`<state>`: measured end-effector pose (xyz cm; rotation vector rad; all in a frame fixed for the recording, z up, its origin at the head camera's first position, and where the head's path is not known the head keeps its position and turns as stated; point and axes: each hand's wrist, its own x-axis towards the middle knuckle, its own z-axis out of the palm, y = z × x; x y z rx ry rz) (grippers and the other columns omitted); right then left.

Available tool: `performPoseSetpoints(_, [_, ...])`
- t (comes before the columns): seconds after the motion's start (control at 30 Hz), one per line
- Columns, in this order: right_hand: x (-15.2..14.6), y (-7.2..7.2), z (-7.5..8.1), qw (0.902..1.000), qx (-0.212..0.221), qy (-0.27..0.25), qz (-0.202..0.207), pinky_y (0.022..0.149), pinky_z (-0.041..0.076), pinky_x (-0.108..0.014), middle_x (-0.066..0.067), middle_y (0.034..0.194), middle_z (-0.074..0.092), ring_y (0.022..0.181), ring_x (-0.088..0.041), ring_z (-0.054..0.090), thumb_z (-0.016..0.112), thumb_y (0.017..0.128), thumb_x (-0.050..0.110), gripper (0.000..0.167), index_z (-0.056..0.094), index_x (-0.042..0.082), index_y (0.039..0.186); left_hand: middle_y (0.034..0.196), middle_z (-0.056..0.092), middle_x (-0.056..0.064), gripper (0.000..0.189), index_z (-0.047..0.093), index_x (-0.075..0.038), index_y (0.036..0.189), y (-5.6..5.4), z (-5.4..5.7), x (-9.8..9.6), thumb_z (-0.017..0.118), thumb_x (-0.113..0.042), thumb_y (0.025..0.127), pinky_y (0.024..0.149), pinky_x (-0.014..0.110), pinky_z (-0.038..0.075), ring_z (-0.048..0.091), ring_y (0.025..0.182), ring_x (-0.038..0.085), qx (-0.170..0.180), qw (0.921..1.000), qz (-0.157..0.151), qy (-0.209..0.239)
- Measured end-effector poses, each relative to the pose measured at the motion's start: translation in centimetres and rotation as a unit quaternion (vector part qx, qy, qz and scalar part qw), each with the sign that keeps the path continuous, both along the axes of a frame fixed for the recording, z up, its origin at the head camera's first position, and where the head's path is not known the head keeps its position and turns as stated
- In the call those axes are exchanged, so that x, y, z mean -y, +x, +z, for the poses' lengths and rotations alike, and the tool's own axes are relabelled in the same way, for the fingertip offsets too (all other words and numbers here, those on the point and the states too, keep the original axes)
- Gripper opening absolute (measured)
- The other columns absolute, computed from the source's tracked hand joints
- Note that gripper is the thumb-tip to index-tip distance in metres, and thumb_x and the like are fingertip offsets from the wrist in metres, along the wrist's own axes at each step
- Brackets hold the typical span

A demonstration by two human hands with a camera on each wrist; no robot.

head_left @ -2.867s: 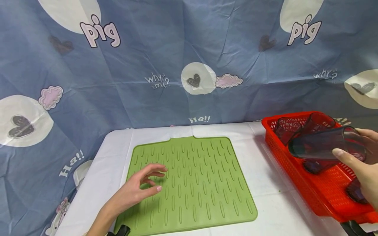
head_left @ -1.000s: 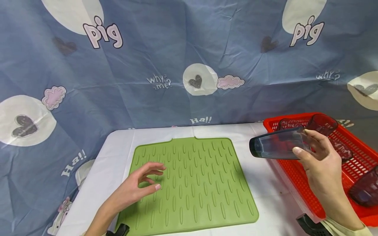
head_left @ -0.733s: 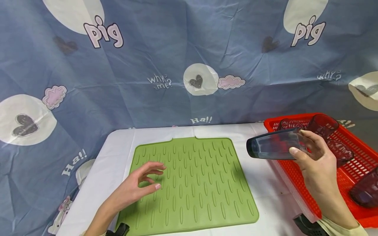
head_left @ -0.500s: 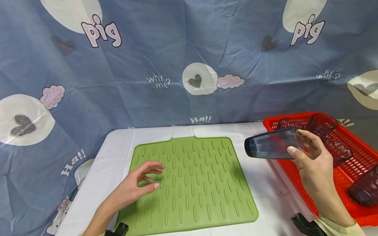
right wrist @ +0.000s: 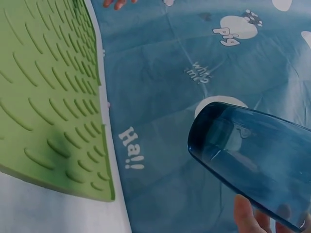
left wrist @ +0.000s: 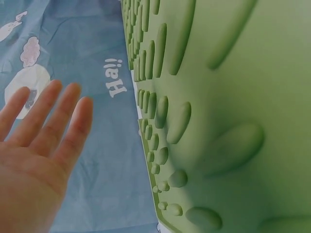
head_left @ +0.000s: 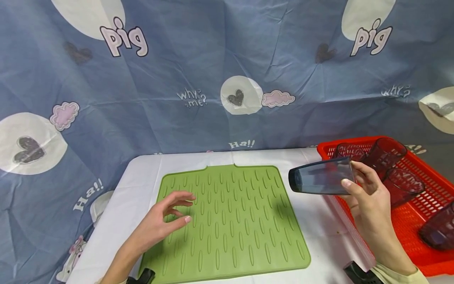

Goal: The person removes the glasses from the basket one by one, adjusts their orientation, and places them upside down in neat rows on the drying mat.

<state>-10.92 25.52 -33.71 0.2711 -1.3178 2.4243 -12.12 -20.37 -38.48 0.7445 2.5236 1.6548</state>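
A blue-tinted drinking glass (head_left: 320, 176) lies nearly level in the air, its thick dark base toward the left. Gripping it near the rim end is my right hand (head_left: 370, 205), thumb in front and fingers behind. The right wrist view shows the same glass (right wrist: 252, 150) with fingertips along its lower side. My left hand (head_left: 164, 221) hovers over the left part of a green ridged mat (head_left: 241, 221), fingers loosely bent and holding nothing. In the left wrist view the left palm (left wrist: 29, 179) faces the camera with spread fingers.
A red plastic basket (head_left: 415, 232) stands at the right, with several glasses in it, among them one tipped glass (head_left: 438, 230). The white tablecloth (head_left: 312, 232) shows between mat and basket. Behind the table hangs a blue printed cloth (head_left: 198, 51).
My right hand has lifted the glass from over the basket and carried it left, to above the gap beside the mat. My left hand has stayed almost still.
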Motion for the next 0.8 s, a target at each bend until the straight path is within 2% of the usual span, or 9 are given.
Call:
performPoseSetpoints(0.23, [0.3,0.1,-0.2,0.9999,0.012,-0.004,0.002,0.078,0.058,-0.031,-0.012,0.109,0.063,0.09,-0.02,0.066,0.047,0.092,-0.016,0.041,0.052,-0.002,0.13,0.131,0.057,-0.001,0.054,0.048,-0.023,0.14,0.1,0.0,0.0,0.07,-0.012,0.092,0.087,0.038,0.052,0.055,0.119,0.025,0.006,0.9998,0.008,0.019])
performPoseSetpoints(0.5, [0.7,0.5,-0.4,0.9999,0.012,0.004,0.006,0.077,0.059,-0.031,-0.013,0.113,0.064,0.092,-0.02,0.065,0.048,0.091,-0.014,0.043,0.053,0.0,0.132,0.134,0.055,0.006,0.054,0.048,-0.023,0.14,0.1,0.2,-0.7,0.07,-0.012,0.092,0.09,0.041,0.051,0.053,0.121,0.025,0.008,0.9997,-0.007,0.022])
performPoseSetpoints(0.63, [1.1,0.4,-0.5,0.9999,0.001,0.008,0.015,0.076,0.059,-0.03,-0.012,0.113,0.063,0.092,-0.02,0.065,0.049,0.09,-0.015,0.044,0.054,0.0,0.13,0.136,0.053,0.001,0.054,0.049,-0.022,0.14,0.2,0.4,-1.0,0.069,-0.009,0.092,0.093,0.041,0.049,0.053,0.122,0.026,0.011,0.9992,-0.007,0.039])
performPoseSetpoints(0.8, [1.7,0.4,-0.7,0.9996,0.005,0.022,0.019,0.078,0.058,-0.029,-0.011,0.115,0.063,0.093,-0.018,0.065,0.048,0.089,-0.015,0.045,0.054,0.001,0.131,0.137,0.053,0.001,0.054,0.049,-0.02,0.14,0.4,0.7,-1.7,0.07,-0.007,0.091,0.094,0.039,0.049,0.052,0.124,0.031,0.002,0.9988,0.003,0.05])
